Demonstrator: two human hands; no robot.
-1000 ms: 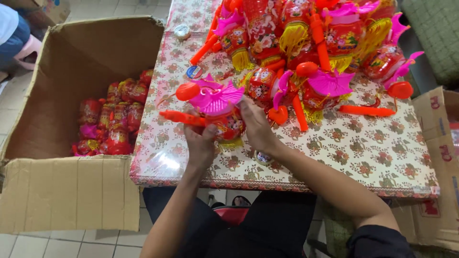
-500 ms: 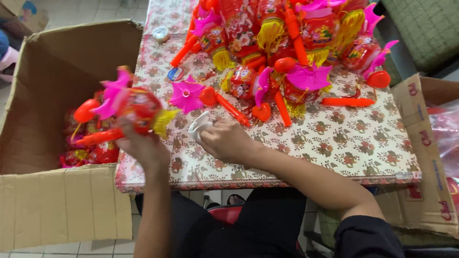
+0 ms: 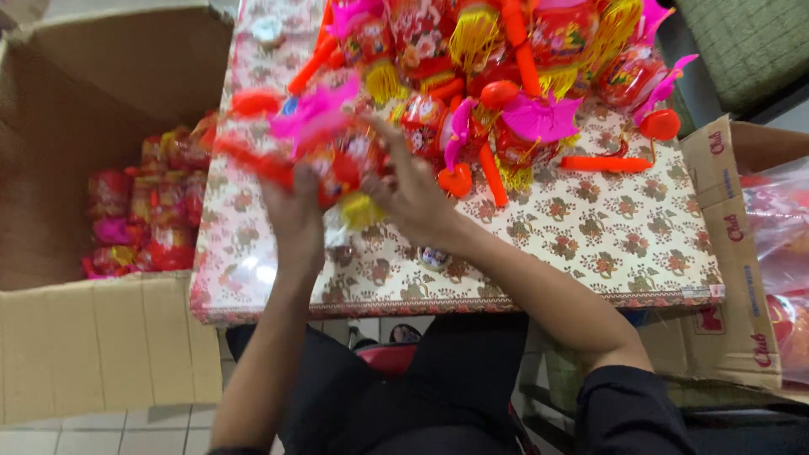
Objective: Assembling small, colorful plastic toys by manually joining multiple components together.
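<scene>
A red toy lantern [image 3: 324, 164] is pinched between the left hand [image 3: 293, 215] and right hand [image 3: 413, 194], steadied above the table [image 3: 590, 244]; a box [image 3: 101, 354] sits at nine o'clock.

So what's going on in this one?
A seated person holds a red toy lantern with a pink fan-shaped top in both hands above the near left part of a floral-covered table. The left hand grips it from below; the right hand steadies its side. More lanterns are piled at the table's far side, and others lie in the open cardboard box to the left.
</scene>
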